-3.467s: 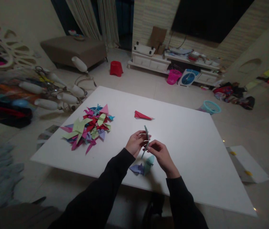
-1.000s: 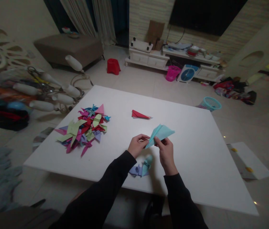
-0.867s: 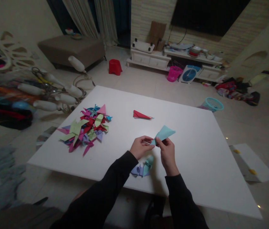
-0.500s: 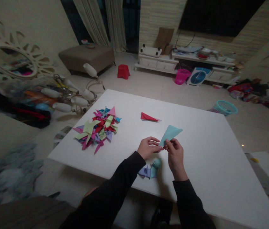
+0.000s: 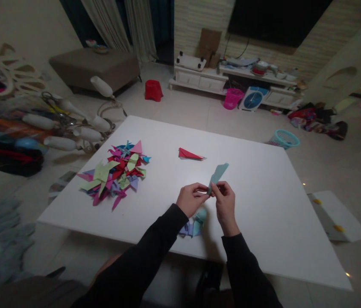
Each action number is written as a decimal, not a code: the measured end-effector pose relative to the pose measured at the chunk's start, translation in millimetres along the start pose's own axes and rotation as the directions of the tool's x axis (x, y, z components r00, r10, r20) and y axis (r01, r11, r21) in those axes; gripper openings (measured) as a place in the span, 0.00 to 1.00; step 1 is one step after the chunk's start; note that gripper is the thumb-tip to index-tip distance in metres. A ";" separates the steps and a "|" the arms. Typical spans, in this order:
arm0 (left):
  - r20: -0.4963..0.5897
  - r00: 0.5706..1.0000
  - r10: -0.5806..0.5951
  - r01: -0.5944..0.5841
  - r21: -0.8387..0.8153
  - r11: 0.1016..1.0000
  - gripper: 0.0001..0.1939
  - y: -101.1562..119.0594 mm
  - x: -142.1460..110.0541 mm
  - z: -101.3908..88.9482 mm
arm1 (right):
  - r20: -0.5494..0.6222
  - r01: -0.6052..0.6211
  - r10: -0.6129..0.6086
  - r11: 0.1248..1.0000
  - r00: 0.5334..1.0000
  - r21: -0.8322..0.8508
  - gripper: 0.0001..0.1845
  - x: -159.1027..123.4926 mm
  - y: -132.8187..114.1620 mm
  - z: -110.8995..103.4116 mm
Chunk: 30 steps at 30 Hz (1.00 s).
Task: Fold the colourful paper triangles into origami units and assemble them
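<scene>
A pale teal folded paper [image 5: 219,172] is raised above the white table [image 5: 257,205], tilted up to the right. My left hand [image 5: 192,198] pinches its lower end between thumb and fingers. My right hand [image 5: 225,201] grips the same paper a little higher, thumb on its near side. Below my hands, near the table's front edge, lie a teal paper piece [image 5: 198,223] and a purple paper piece [image 5: 186,229], partly hidden by my left sleeve. Beyond my hands rests a red folded paper [image 5: 190,154], narrow and pointed to the right.
A heap of colourful folded paper pieces [image 5: 116,173] covers the table's left part. A lamp with several white shades [image 5: 86,133] stands past the left edge. Behind the table are a red stool [image 5: 154,90], a pink bin [image 5: 232,99] and a teal basket [image 5: 285,139].
The teal paper has turned and now shows a narrower side. My right hand has come closer to my left. The whole view has shifted, so the room appears further left.
</scene>
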State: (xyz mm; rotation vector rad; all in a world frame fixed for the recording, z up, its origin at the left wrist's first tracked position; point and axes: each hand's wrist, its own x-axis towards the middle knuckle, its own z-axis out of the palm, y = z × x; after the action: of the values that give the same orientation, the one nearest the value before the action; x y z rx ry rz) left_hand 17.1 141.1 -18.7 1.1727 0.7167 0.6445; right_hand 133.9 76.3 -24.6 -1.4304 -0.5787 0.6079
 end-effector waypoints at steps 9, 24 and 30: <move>-0.002 0.991 -0.131 0.129 -0.165 0.978 0.17 -1.0 0.1 -0.9 | 0.005 0.013 -0.014 1.000 1.000 0.019 0.14 -1.9 -1.3 0.6; 0.017 0.988 -0.152 0.152 -0.226 0.962 0.24 5.4 0.6 -1.8 | 0.002 -0.044 0.044 0.995 0.999 0.089 0.10 0.1 1.7 -1.0; -0.072 0.988 -0.140 0.121 -0.218 0.968 0.20 1.3 4.8 -3.7 | -0.011 -0.049 0.049 0.998 0.999 0.046 0.10 -0.8 3.4 -2.8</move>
State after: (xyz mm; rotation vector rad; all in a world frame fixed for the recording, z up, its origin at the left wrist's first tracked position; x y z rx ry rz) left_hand 17.0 147.2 -19.1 0.8966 0.7716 0.6477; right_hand 135.1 74.0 -28.2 -1.4076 -0.5183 0.6467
